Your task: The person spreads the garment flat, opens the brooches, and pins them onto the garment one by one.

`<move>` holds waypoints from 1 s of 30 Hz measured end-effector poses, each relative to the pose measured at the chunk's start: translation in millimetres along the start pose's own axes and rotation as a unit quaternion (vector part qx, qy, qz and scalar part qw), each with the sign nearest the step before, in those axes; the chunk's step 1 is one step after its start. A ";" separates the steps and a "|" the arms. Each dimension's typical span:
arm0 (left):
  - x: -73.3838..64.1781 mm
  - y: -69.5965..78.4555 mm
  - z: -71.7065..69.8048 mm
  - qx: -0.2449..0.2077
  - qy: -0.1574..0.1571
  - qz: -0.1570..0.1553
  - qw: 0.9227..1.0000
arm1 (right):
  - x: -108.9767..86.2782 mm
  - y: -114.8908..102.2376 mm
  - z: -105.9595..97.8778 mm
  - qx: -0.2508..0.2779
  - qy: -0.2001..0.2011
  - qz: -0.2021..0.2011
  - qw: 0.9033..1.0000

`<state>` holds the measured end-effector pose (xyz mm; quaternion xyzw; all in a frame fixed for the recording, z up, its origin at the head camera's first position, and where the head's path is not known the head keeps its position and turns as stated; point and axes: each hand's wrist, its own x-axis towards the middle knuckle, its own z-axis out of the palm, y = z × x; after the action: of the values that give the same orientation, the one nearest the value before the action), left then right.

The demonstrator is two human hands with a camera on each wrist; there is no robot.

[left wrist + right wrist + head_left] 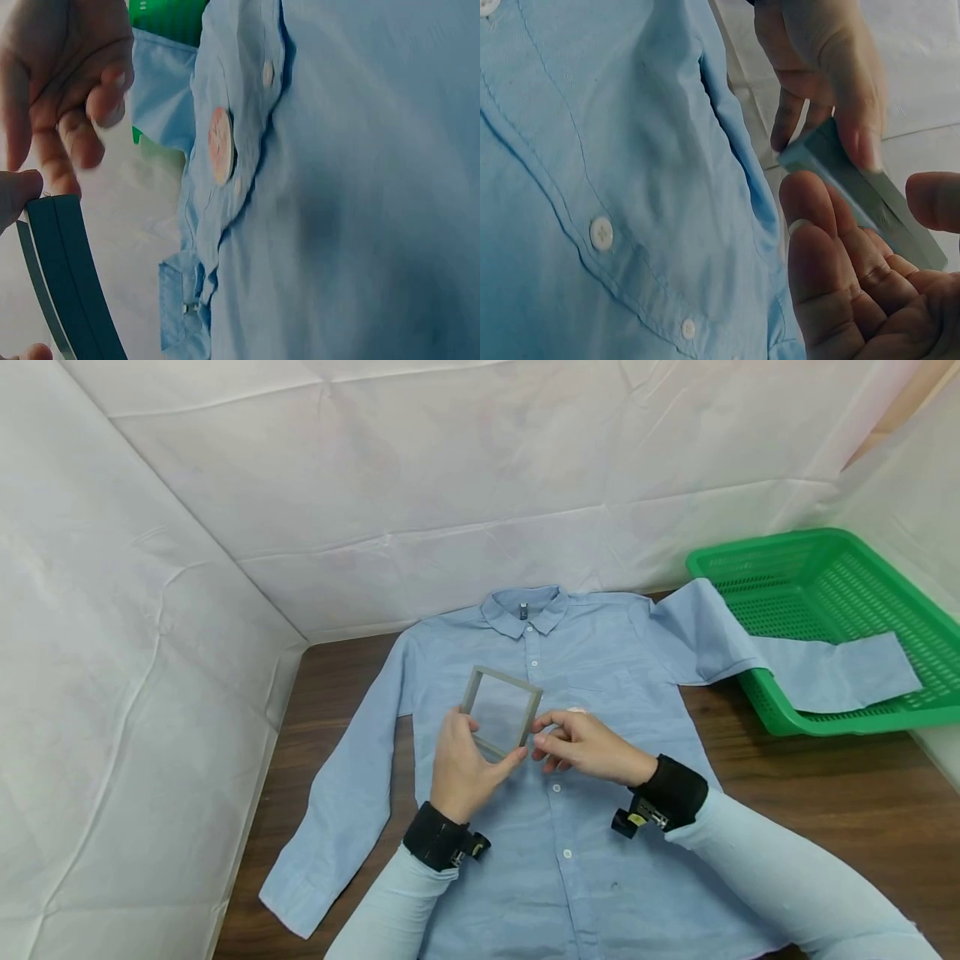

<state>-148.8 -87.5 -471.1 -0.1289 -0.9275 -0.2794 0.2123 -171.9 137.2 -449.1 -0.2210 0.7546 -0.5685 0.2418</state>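
My left hand (463, 768) holds a square grey-green frame (508, 678) by its lower edges, thumb on one side and fingers on the other. The frame is tilted above the shirt, and the shirt shows through its middle. Close to its right edge is my right hand (588, 747), fingers loosely bent with nothing gripped; whether a fingertip touches the frame I cannot tell. Under both hands a light blue button-up shirt (480, 639) lies spread, collar away from me. A round pinkish disc (221, 146) lies on its front by the buttons, mostly hidden by my right hand in the head view.
At the right stands a green perforated basket (832, 535), with one shirt sleeve (832, 672) draped over its rim into it. The other sleeve (337, 810) stretches across the brown wooden table (292, 777). White cloth walls (450, 468) enclose the back and left.
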 end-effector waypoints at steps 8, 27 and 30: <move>8.9 -24.3 -25.3 0.023 0.000 -0.028 0.999 | -3.1 0.5 -6.7 -0.029 0.013 0.009 0.999; 53.1 -96.4 -114.8 0.077 0.012 -0.144 0.986 | -4.0 10.2 -16.8 -0.069 0.037 0.009 0.997; 60.6 -106.9 -121.6 0.080 0.011 -0.170 0.982 | -4.9 12.2 -19.6 -0.080 0.041 0.011 0.996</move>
<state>-201.0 -236.6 -400.7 0.0513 -0.9527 -0.2379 0.1820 -180.8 158.1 -455.6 -0.2080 0.8093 -0.5124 0.1980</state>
